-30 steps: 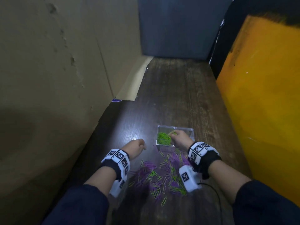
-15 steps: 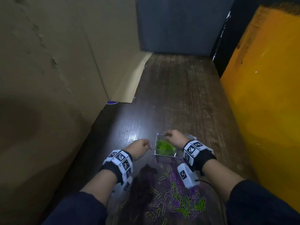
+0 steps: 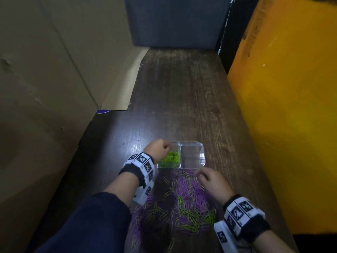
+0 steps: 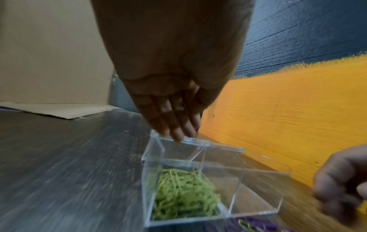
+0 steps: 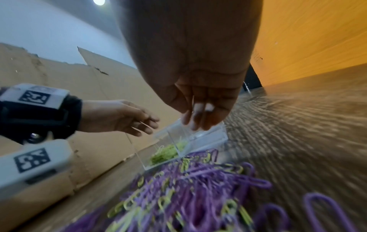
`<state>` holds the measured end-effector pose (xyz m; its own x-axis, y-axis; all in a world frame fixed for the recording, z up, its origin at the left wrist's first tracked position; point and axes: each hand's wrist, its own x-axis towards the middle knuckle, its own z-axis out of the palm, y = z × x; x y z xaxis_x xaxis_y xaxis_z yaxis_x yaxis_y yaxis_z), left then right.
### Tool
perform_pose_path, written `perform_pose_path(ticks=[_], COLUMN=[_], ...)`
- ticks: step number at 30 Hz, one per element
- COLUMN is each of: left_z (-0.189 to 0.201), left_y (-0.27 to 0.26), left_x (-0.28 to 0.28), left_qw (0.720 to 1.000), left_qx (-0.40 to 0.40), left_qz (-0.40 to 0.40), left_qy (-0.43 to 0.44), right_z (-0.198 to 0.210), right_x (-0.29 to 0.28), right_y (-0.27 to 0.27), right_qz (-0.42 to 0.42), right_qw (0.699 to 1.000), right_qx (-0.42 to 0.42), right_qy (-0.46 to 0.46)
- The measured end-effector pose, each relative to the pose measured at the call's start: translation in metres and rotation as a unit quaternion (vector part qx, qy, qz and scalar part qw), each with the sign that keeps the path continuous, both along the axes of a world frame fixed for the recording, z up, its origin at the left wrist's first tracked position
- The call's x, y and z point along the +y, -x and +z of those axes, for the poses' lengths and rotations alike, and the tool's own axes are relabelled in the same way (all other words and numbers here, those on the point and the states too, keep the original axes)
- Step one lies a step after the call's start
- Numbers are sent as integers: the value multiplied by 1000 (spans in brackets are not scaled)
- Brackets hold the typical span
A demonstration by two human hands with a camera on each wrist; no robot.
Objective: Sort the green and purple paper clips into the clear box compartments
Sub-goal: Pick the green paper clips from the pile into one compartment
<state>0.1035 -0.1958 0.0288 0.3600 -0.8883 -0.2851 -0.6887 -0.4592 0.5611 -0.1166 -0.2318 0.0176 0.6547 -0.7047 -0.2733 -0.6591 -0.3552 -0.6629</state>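
Observation:
The clear two-compartment box (image 3: pixel 191 143) stands on the dark wooden table. Its left compartment holds green paper clips (image 3: pixel 170 159), also blurred in the left wrist view (image 4: pixel 184 193); the right compartment looks empty. My left hand (image 3: pixel 168 147) reaches over the box, its straight fingers (image 4: pixel 178 135) touching the far left rim. A mixed pile of purple and green clips (image 3: pixel 184 203) lies just in front of the box. My right hand (image 3: pixel 199 177) hovers over the pile's far right edge with its fingertips (image 5: pixel 198 109) bunched together; I see no clip between them.
A cardboard wall (image 3: pixel 45 88) runs along the left, with a flap (image 3: pixel 124 92) lying on the table (image 3: pixel 182 97). An orange panel (image 3: pixel 282 125) closes the right side and a dark blue panel (image 3: pixel 173 21) the back. Bare table stretches beyond the box.
My right hand has drawn back from the box's green compartment to the pile. My left hand has moved right, from the table beside the box onto its far rim.

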Motion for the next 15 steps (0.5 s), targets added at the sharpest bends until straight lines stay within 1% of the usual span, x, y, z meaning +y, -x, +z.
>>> perform_pose_path(ticks=[2,3,4,5,7,8,10,11,12,14,15], left_z=[-8,-12,-17,-22,-29,-30,-31,-30,-30,-31,-33], left_y=[-2,-2,0,3,13,16,20,21,22,25,28], left_x=[16,26,36,46,64,70,79,84,88,99,106], left_qw=[996,993,991,990,984,981,979,981,984,988,988], left_qx=[-27,-54,-87,-119,-167,-181,-189,-185,-177,-151,-143], left_qz=[64,73,56,20,-56,-76,-79,-61,-30,31,42], left_qy=[53,76,84,73,22,2,-10,1,12,24,28], right_z=[-9,-14,-19,-25,-35,-39,-41,-41,-40,-36,-33], right_x=[2,6,10,17,33,42,57,61,62,57,53], right_y=[4,5,5,3,-1,-3,-7,-8,-7,-3,-1], right_qz=[6,11,16,27,66,90,126,133,128,88,63], right_qw=[997,995,992,990,980,973,967,969,973,979,979], right_qx=[51,78,105,131,186,206,212,197,176,138,138], right_qy=[58,67,61,47,36,47,64,69,76,119,139])
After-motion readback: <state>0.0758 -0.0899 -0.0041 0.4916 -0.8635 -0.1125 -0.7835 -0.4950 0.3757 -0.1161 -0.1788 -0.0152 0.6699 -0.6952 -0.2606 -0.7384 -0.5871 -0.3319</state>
